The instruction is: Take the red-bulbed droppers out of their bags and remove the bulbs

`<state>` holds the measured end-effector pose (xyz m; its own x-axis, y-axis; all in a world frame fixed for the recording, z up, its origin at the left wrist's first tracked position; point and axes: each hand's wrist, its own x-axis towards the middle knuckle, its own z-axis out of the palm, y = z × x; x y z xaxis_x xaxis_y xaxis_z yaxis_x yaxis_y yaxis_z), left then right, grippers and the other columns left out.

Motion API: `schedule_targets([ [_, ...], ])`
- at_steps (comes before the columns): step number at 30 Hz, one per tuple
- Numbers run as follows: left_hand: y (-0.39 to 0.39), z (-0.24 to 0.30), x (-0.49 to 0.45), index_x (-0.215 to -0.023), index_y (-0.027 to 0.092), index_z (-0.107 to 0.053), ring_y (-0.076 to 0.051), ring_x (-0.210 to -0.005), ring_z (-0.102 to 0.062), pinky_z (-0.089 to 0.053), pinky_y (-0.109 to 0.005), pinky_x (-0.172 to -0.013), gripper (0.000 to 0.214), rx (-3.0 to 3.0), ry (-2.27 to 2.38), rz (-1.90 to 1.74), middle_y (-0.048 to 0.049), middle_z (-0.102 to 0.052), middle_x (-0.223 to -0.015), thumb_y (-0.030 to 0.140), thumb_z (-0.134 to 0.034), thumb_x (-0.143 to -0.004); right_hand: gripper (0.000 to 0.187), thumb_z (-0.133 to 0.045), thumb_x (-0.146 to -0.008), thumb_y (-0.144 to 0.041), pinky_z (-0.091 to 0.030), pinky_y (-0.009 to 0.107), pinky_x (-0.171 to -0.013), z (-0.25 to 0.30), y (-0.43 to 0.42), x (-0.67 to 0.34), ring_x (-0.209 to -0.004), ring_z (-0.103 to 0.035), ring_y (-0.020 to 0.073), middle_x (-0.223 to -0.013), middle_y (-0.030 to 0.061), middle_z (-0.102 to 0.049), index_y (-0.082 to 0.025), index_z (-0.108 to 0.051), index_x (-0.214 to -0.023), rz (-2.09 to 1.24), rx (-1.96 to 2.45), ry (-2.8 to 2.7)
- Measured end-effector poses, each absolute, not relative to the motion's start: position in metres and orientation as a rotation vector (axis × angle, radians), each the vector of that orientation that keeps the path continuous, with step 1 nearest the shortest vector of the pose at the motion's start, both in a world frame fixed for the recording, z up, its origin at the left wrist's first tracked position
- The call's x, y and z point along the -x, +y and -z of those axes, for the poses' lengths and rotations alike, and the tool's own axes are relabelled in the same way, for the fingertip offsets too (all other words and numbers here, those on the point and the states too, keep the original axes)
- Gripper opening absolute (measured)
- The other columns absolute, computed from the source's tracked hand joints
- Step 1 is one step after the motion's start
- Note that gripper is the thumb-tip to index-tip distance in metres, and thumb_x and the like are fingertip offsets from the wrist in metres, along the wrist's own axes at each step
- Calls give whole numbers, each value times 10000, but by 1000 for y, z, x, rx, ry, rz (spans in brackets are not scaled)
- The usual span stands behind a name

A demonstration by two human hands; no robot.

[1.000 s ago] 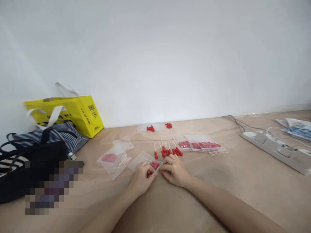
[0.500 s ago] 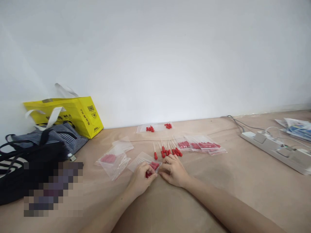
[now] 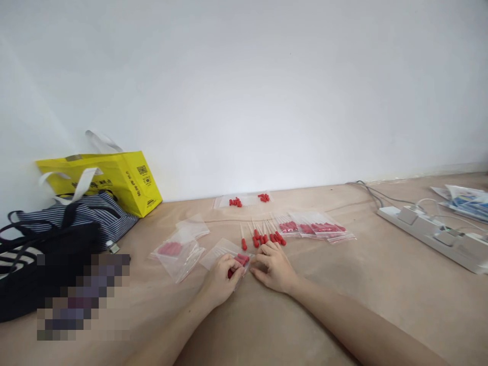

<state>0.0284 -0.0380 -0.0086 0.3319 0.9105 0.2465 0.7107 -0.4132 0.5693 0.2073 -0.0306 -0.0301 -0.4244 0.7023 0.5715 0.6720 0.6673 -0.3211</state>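
My left hand (image 3: 223,277) is closed on the lower end of a clear zip bag (image 3: 214,254), its thumb and fingers bent over it. Inside that bag lie droppers with red rubber bulbs (image 3: 241,259) and thin clear stems. Close to the bag's right edge, my right hand (image 3: 275,268) has its fingers curled and thumb drawn in; whatever is between the fingertips is hidden. Just beyond the right hand, several loose red-bulbed droppers (image 3: 264,238) lie on the brown table cover, bulbs toward me.
Filled zip bags (image 3: 320,230) overlap at the right. Other clear bags (image 3: 179,254) lie left, one showing red bulbs. More droppers (image 3: 236,202) lie on plastic by the wall. A power strip (image 3: 434,239) stands right; a yellow bag (image 3: 129,183) and striped bag (image 3: 95,216) stand left.
My left thumb and fingers have shifted slightly on the bag. The right hand and the loose droppers stay nearly where they were.
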Motion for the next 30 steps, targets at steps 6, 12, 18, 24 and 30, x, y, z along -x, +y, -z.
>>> schedule_targets([
  [6, -38, 10, -27, -598, 174, -549, -141, -652, -483, -385, -265, -619, 255, -2297, 1415, -736, -6, -508, -670, 284, -424, -791, 131, -580, -705, -188, -298, 289, -684, 30, -31, -208, -748, -411, 144, -761, 6, -510, -221, -617, -826, -74, 977, -2219],
  [12, -39, 9, -29, -593, 178, -513, -148, -674, -490, -386, -271, -631, 237, -2316, 1412, -756, -7, -510, -671, 261, -416, -792, 96, -580, -706, -186, -281, 284, -680, 29, -30, -209, -761, -417, 143, -760, -1, -522, -235, -621, -778, -74, 934, -2271],
  [18, -41, 9, -30, -621, 182, -493, -146, -670, -487, -394, -272, -623, 202, -2275, 1411, -813, -5, -520, -670, 250, -403, -788, 104, -582, -697, -206, -266, 288, -684, 26, -32, -205, -754, -422, 138, -771, -6, -526, -248, -622, -784, -49, 952, -2273],
  [24, -41, 7, -29, -614, 176, -471, -140, -661, -488, -393, -257, -591, 231, -2200, 1427, -853, -8, -521, -675, 272, -379, -803, 268, -582, -625, -174, -259, 314, -704, 26, -31, -207, -763, -421, 153, -802, 0, -542, -267, -619, -873, -28, 896, -2249],
  [30, -44, 5, -30, -653, 180, -481, -141, -669, -498, -409, -261, -607, 218, -2283, 1414, -875, -12, -522, -694, 267, -374, -821, 199, -440, -803, -174, -243, 310, -667, 26, -27, -200, -675, -381, 136, -667, 13, -542, -219, -616, -721, 360, 790, -2195],
])
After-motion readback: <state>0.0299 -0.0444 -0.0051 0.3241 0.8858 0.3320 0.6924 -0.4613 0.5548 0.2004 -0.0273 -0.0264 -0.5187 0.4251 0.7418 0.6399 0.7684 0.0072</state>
